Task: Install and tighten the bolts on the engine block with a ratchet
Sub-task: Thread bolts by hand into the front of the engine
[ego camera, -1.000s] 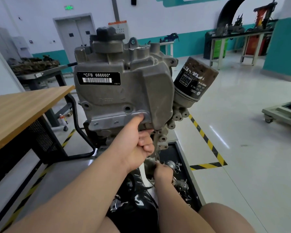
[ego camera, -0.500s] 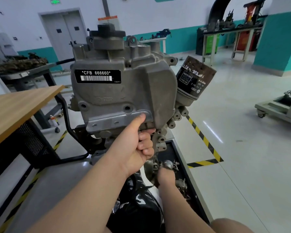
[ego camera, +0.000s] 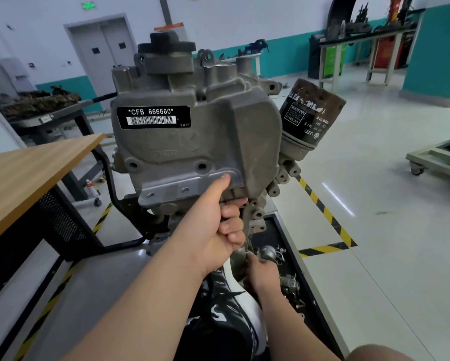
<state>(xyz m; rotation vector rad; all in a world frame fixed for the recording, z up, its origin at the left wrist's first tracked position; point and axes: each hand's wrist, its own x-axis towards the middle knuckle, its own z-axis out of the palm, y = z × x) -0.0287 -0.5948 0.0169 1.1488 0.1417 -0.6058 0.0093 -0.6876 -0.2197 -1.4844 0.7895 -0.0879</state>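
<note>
Grey cast metal fills the middle of our view: the engine block stands upright on its stand straight ahead of us, raised above the floor. A black label reading *CFB 666660* with a barcode sits on its near face. A dark, scuffed oil filter juts out tilted from its right side.

Our left grip is clenched on the block's lower edge. The thumb is pressed flat against the bright flange under the cover, and the other fingers are curled beneath the casting.

Our right grip is lower, under the block's bottom right corner, with the back of the hand toward us. Its fingers are hidden behind the hand and the casting, so we cannot tell whether it is released or grasping anything.

Just beside that hand lies a black tray holding loose metal fittings. A wooden worktop stands to the left, apart from the block. Yellow-and-black tape runs along the floor to the right of the tray.
</note>
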